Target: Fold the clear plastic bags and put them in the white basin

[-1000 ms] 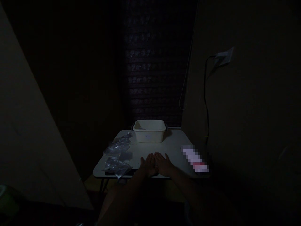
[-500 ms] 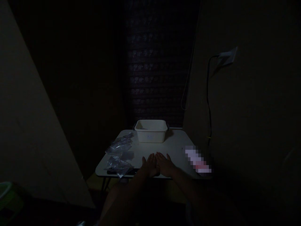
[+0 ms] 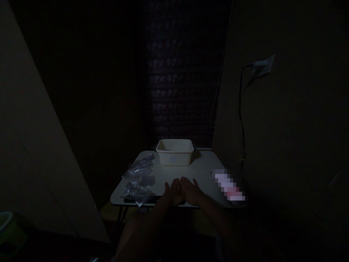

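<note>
My left hand (image 3: 173,191) lies palm up at the near edge of the white table (image 3: 201,178), its fingers stretched out and nothing in it. Beside it, my right hand (image 3: 191,190) is also flat and empty, the fingertips of the two hands close together. Crumpled clear plastic bags (image 3: 139,178) lie to the left of my hands. Farther back stands a white rectangular tub (image 3: 175,158); its contents cannot be made out.
A blurred-out flat object (image 3: 229,185) lies at the table's right edge. A dark strip (image 3: 131,199) runs along the near left edge, partly under the bags. A green basket (image 3: 9,229) is at the far lower left. A black cable (image 3: 240,105) hangs on the right wall.
</note>
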Motion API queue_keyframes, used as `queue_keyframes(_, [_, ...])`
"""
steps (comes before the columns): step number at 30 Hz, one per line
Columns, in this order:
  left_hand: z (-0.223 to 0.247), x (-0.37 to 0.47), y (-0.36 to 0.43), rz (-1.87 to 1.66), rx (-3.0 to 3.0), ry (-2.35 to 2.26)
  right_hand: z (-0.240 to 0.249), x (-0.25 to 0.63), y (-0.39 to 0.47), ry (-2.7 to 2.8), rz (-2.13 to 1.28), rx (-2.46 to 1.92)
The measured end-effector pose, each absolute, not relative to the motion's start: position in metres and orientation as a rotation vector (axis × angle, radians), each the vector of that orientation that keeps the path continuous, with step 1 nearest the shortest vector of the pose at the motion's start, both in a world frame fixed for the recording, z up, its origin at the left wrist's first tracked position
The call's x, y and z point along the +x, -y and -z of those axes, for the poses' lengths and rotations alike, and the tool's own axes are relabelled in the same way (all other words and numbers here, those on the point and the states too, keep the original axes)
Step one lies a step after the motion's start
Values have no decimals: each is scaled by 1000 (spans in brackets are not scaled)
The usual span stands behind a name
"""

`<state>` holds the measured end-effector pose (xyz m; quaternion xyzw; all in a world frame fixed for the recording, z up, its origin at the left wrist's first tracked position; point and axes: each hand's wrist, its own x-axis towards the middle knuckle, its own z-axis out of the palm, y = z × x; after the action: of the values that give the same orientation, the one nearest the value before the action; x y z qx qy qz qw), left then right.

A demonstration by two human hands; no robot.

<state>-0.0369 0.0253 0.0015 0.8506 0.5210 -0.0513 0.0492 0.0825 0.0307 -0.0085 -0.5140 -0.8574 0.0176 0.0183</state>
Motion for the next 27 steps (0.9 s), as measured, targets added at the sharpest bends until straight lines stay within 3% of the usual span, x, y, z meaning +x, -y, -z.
queue_keyframes(27, [5,-37,-30,101,2583,-1588,12,83,-32,2643,-45,-1556])
